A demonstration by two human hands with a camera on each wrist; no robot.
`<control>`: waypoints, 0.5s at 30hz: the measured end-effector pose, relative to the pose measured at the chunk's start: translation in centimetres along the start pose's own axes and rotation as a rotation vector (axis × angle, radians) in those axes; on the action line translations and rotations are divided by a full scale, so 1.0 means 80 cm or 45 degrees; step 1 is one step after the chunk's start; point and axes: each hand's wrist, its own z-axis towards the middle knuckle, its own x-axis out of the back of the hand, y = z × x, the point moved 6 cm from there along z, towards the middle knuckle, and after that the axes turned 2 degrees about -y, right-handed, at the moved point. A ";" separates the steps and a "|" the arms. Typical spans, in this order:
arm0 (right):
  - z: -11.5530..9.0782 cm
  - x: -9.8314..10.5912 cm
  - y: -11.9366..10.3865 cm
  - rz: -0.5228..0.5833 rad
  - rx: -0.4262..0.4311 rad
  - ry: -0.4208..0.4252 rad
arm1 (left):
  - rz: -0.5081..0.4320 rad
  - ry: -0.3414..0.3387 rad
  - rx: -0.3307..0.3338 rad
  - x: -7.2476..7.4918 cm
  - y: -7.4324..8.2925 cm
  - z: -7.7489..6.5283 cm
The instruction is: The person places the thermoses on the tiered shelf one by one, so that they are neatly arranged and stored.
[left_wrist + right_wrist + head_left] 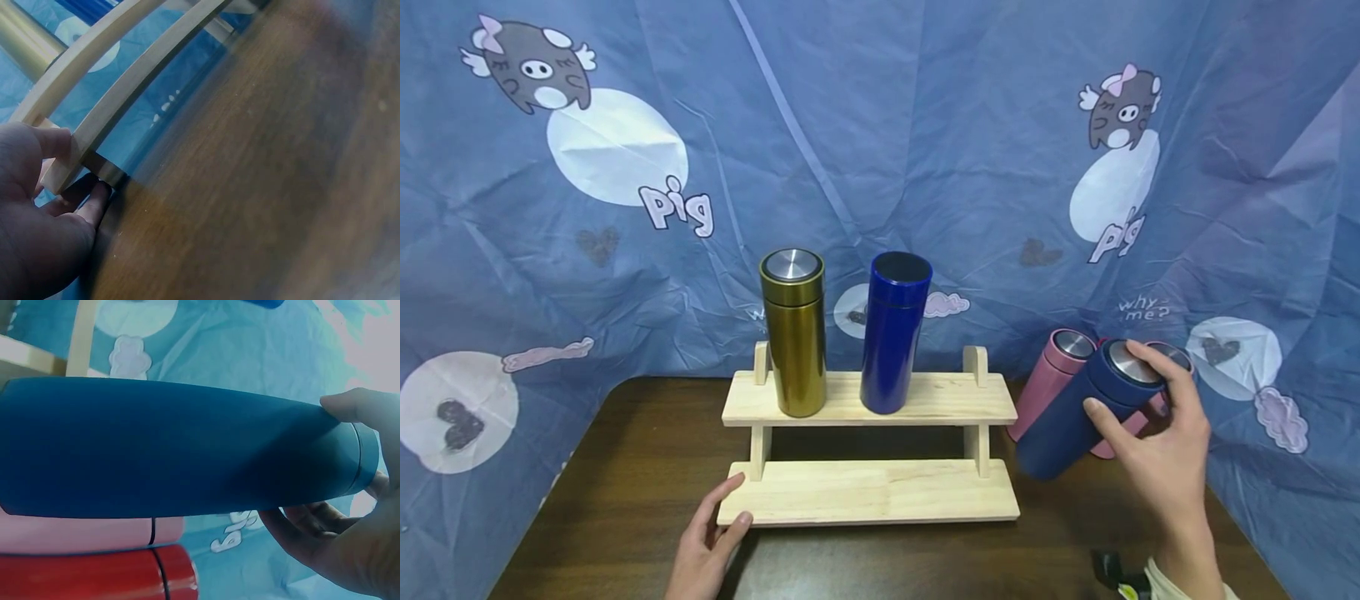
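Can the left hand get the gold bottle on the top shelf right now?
Probably yes. Nothing seems to be between the left hand and the gold bottle, though it would first have to loosen its grip on the wooden stand.

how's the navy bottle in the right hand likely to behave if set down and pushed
The navy bottle would probably tip if pushed high, being tall and narrow. Laid flat, it would likely roll on its round side. It seems stiff, with no visible dent under the right hand.
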 end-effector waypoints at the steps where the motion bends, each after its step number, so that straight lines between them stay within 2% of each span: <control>1: -0.001 0.000 -0.003 0.003 0.015 0.010 | -0.005 -0.003 -0.003 0.000 -0.002 0.000; 4: -0.005 0.001 -0.012 0.019 0.072 0.046 | -0.034 -0.009 -0.018 0.000 -0.005 -0.001; 11: -0.009 -0.008 -0.023 0.363 0.205 0.068 | 0.005 -0.008 -0.007 0.003 -0.006 0.000; 15: -0.006 -0.019 -0.029 0.379 0.246 0.036 | 0.000 -0.014 -0.012 0.003 -0.008 0.003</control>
